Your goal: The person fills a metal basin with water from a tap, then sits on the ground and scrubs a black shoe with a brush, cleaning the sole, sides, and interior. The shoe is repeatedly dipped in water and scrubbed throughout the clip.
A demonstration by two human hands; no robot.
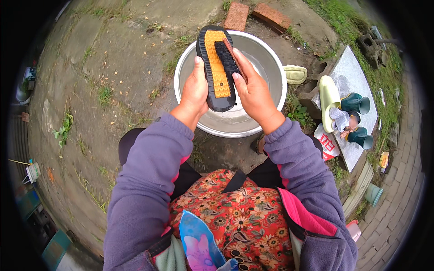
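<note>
My left hand (196,89) holds a shoe (212,67) by its left edge, its black and orange-yellow sole turned up towards me. In my right hand (252,89) is a brush (228,59) with dark bristles and a reddish-brown back; the bristles lie against the right part of the sole. Both are over a round metal basin (281,89), whose inside looks wet with some whitish liquid at the bottom. The shoe's upper faces down and is hidden.
Two red bricks (236,16) lie beyond the basin. A pale green slipper (295,74) is right of it; another slipper (328,101) and dark green boots (354,103) are on a grey slab (352,78). A printed white and red bag (326,142) lies beside the slab.
</note>
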